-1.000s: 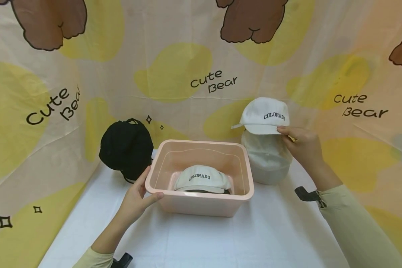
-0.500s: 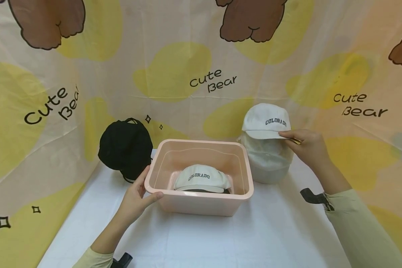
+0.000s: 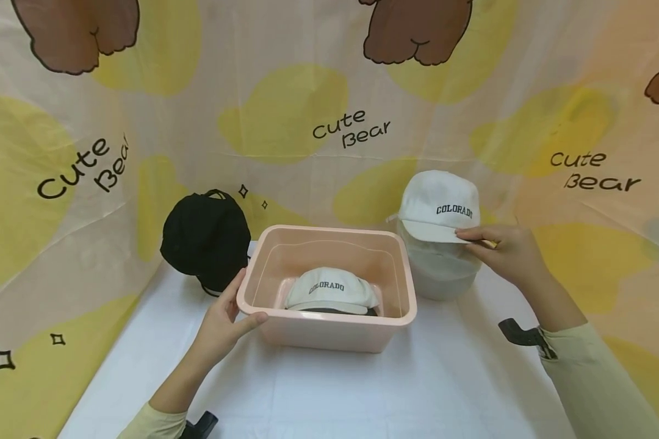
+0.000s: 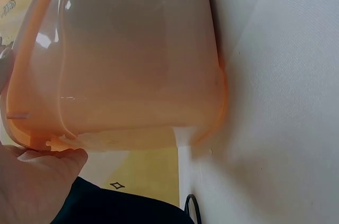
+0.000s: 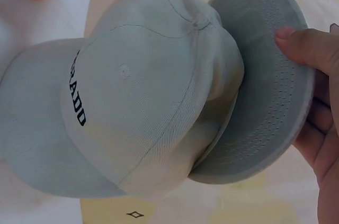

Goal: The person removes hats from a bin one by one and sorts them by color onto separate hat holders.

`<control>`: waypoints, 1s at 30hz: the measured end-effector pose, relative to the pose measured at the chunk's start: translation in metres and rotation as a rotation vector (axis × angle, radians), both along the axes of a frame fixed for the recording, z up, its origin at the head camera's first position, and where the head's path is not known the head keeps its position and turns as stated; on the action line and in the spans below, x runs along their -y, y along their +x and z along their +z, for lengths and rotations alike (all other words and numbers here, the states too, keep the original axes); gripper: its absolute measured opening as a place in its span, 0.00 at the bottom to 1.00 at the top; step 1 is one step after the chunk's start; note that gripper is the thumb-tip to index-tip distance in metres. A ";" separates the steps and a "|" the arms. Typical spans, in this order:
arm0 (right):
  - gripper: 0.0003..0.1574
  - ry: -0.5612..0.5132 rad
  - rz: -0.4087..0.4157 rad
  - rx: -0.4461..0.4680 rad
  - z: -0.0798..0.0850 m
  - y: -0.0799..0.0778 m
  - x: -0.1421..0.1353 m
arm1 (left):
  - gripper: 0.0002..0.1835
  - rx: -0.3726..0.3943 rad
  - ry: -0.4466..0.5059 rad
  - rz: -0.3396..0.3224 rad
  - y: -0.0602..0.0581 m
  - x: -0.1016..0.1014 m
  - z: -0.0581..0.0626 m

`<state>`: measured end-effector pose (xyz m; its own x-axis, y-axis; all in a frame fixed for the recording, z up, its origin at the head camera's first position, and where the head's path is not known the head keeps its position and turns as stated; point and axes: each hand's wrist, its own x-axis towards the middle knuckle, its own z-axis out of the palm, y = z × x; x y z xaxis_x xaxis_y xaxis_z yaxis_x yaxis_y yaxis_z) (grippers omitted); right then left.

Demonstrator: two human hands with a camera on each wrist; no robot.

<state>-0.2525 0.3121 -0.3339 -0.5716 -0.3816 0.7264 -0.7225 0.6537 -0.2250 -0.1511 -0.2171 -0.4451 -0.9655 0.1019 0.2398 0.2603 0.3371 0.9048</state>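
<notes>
My right hand (image 3: pixel 507 253) pinches the brim of a white baseball cap (image 3: pixel 436 198) lettered COLORADO, thumb on the brim's underside in the right wrist view. This cap sits low over the crown of another white cap (image 5: pixel 153 86), which rests on the table with its brim toward me. At the near left corner of a pink plastic bin (image 3: pixel 329 334), my left hand (image 3: pixel 219 329) grips the rim, thumb along the front. Inside the bin lies a third white COLORADO cap (image 3: pixel 329 289), with a dark edge showing beneath its brim.
Black caps (image 3: pixel 205 241) stand together left of the bin, behind my left hand. A white cloth (image 3: pixel 329 390) covers the table. Behind everything hangs a printed Cute Bear curtain (image 3: pixel 285 116), close to the caps.
My right hand has come down and slightly right, lowering the pinched cap onto the white cap below and tipping its brim downward. My left hand stays on the bin.
</notes>
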 end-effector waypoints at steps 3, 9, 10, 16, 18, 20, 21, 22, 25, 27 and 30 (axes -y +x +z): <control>0.22 0.034 -0.001 0.015 0.001 0.000 0.000 | 0.55 0.003 -0.008 0.007 -0.002 -0.001 0.001; 0.23 0.039 0.003 0.100 0.002 0.005 0.001 | 0.55 0.000 -0.018 0.016 -0.001 -0.002 0.001; 0.23 0.033 0.010 0.117 0.001 0.006 0.001 | 0.55 0.001 -0.025 0.019 0.000 -0.002 0.000; 0.26 -0.006 0.032 0.192 -0.006 0.013 -0.001 | 0.56 0.021 -0.030 0.028 0.003 -0.003 -0.001; 0.26 -0.025 0.028 0.208 -0.006 0.015 0.000 | 0.56 0.026 -0.016 0.024 0.003 -0.003 -0.003; 0.26 -0.035 0.020 0.209 -0.003 0.018 0.001 | 0.56 0.033 -0.006 0.023 0.003 -0.003 -0.004; 0.27 -0.037 0.017 0.202 -0.001 0.019 0.002 | 0.56 0.033 -0.004 0.021 0.003 -0.003 -0.003; 0.27 -0.035 0.016 0.191 0.001 0.020 0.003 | 0.56 0.033 -0.009 0.024 0.003 -0.003 -0.003; 0.27 -0.016 0.023 0.146 0.012 0.021 0.008 | 0.56 0.033 -0.023 0.035 0.002 -0.003 0.000; 0.27 -0.007 0.035 0.122 0.020 0.021 0.013 | 0.56 0.032 -0.031 0.037 0.002 -0.002 0.003; 0.27 0.011 0.055 0.108 0.031 0.021 0.022 | 0.55 0.033 -0.031 0.027 0.001 0.000 0.007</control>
